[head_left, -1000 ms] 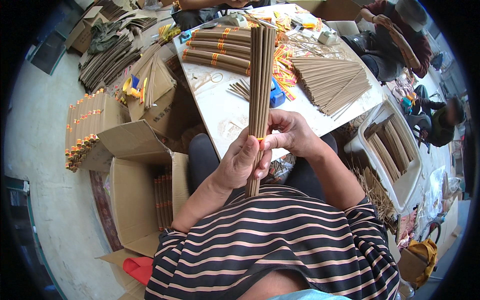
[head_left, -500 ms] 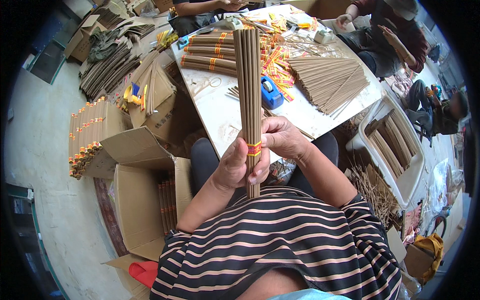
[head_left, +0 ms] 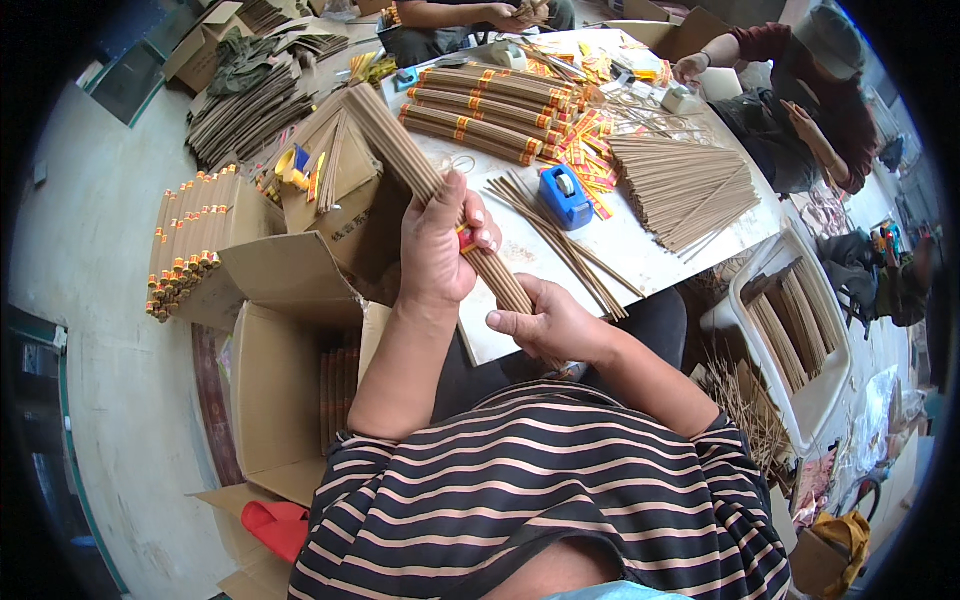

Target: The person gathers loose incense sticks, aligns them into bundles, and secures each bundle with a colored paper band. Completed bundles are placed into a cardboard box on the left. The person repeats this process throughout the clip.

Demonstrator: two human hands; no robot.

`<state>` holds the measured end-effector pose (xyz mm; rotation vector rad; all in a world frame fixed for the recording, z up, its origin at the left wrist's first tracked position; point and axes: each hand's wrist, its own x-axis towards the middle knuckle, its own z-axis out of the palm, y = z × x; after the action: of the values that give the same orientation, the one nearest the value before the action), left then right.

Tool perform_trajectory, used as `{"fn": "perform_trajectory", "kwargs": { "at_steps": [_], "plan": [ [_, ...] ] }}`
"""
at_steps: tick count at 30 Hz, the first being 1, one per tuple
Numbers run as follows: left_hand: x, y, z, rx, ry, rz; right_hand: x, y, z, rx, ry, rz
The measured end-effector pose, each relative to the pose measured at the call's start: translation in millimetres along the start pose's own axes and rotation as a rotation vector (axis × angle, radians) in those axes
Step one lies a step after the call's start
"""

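A bundle of brown incense sticks (head_left: pixel 392 138) slants across in front of me, its top toward the far left. My left hand (head_left: pixel 440 240) is wrapped round its middle, partly covering a red and yellow paper band (head_left: pixel 466 238). At the lower end, my right hand (head_left: pixel 555 320) is closed on the sticks, thumb on top. Several loose sticks (head_left: pixel 570 245) lie on the white table (head_left: pixel 500 345) just beyond my right hand. Beside them stands a blue tape dispenser (head_left: pixel 566 197). Banded bundles (head_left: pixel 470 135) are stacked farther back.
A large fan of loose sticks (head_left: pixel 685 190) and paper labels (head_left: pixel 590 150) cover the table's right part. On my left are an open cardboard box (head_left: pixel 285 400) and upright bundles (head_left: pixel 190 240). A white bin of sticks (head_left: pixel 840 370) stands right. Two people work across the table.
The bundle has tipped from upright toward the left. My left hand has moved up and left with it; my right hand has slid down to its lower end.
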<state>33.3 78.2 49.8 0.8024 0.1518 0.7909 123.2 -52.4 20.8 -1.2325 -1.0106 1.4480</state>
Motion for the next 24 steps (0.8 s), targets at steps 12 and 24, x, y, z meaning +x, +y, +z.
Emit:
{"fn": "perform_trajectory", "kwargs": {
  "at_steps": [12, 24],
  "plan": [
    [31, -7, -24, -0.163, 0.053, -0.158, 5, -1, -14, 0.365, -0.241, 0.028],
    [30, -4, -36, -0.005, 0.158, -0.315, -12, -22, -5, -1.245, -0.061, -0.528]
  ]
}}
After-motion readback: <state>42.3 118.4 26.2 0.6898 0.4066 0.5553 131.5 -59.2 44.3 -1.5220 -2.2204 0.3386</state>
